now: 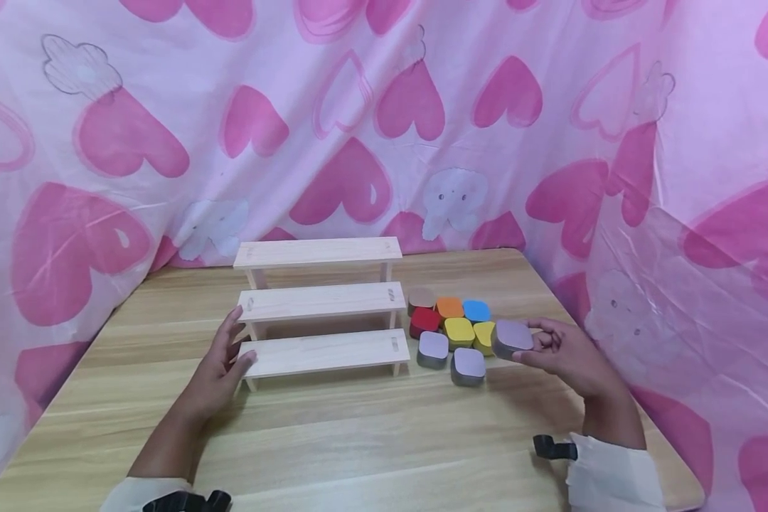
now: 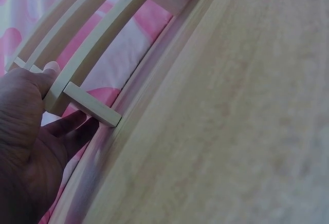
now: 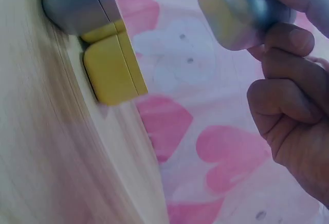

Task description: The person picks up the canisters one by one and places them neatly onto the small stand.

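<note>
A pale wooden three-tier display shelf [image 1: 323, 352] stands on the table. My left hand [image 1: 220, 363] grips its left end, thumb at the lowest board's end; in the left wrist view fingers of the left hand [image 2: 31, 126] curl beneath that board [image 2: 85, 54]. My right hand [image 1: 566, 352] pinches a small rounded-square box [image 1: 513, 337] with a lavender top and grey sides between thumb and fingers. In the right wrist view this box [image 3: 236, 13] is raised off the table, the other fingers folded beside it. Two like lavender-topped boxes [image 1: 468, 364] stand to its left.
Between shelf and right hand cluster more small boxes: red [image 1: 425, 321], orange [image 1: 450, 307], blue [image 1: 476, 310], two yellow [image 1: 459, 331] and a brownish one [image 1: 421, 299]. Pink heart-print cloth [image 1: 352, 178] hangs behind and beside the wooden table [image 1: 358, 441].
</note>
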Demonstrator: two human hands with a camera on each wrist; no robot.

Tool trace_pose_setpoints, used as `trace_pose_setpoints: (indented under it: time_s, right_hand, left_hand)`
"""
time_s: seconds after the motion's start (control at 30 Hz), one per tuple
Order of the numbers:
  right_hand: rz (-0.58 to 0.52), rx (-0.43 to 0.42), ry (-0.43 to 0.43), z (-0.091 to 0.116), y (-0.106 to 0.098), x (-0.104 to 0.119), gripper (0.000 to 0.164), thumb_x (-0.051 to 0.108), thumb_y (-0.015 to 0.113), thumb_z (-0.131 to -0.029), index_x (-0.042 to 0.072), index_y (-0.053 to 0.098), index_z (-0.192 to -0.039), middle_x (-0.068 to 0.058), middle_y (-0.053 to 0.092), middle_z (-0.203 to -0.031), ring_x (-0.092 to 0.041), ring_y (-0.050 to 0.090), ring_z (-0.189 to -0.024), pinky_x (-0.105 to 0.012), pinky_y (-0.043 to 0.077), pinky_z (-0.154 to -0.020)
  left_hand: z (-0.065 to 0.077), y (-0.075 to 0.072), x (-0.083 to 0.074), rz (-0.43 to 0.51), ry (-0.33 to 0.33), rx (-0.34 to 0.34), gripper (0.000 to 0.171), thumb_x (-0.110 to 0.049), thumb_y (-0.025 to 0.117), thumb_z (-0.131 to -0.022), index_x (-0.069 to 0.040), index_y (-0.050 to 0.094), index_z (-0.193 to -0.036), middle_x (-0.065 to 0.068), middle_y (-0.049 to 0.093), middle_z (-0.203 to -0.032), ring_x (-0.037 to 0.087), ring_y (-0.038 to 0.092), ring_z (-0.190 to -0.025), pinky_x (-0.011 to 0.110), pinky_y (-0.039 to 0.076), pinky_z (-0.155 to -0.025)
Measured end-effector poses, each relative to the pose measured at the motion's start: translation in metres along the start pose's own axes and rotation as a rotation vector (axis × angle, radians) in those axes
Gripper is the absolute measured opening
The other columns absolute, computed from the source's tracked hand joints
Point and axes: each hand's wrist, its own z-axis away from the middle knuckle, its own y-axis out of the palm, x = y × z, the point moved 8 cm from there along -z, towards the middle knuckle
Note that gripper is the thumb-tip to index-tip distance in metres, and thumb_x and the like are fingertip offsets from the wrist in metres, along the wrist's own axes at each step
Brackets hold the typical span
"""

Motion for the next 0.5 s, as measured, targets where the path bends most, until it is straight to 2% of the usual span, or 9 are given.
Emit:
trace_pose_setpoints:
  time_s: [0.2, 0.37, 0.5]
  right_hand:
    - [-0.001, -0.001, -0.047, -0.013, 0.005, 0.014, 0.06, 0.011, 0.087, -0.092, -0.005, 0.063, -0.143, 0.006, 0.052, -0.073, -0.01, 0.05, -0.069, -0.027, 0.046, -0.058]
    - [0.008, 0.003, -0.016, -0.026, 0.009, 0.025, 0.062, 0.019, 0.089, -0.092, 0.002, 0.064, -0.145, 0.004, 0.055, -0.074, -0.011, 0.052, -0.069, -0.028, 0.047, -0.058]
    - [-0.013, 0.006, -0.002, -0.034, 0.013, 0.034, 0.065, 0.019, 0.088, -0.092, 0.002, 0.06, -0.149, 0.003, 0.058, -0.076, -0.012, 0.053, -0.069, -0.028, 0.048, -0.058]
  left_hand:
    - [0.0, 0.002, 0.001, 0.021, -0.006, 0.004, 0.09, -0.018, 0.059, -0.114, -0.04, -0.002, -0.176, 0.029, 0.027, -0.176, 0.06, 0.036, -0.158, 0.073, 0.032, -0.121]
    - [0.0, 0.001, 0.0, 0.036, -0.023, 0.008, 0.091, -0.019, 0.059, -0.114, -0.041, -0.004, -0.176, 0.029, 0.024, -0.178, 0.06, 0.034, -0.159, 0.074, 0.031, -0.122]
    - [0.0, 0.0, 0.0, 0.041, -0.033, 0.008, 0.092, -0.02, 0.06, -0.114, -0.041, -0.004, -0.176, 0.029, 0.023, -0.178, 0.06, 0.032, -0.16, 0.076, 0.029, -0.123]
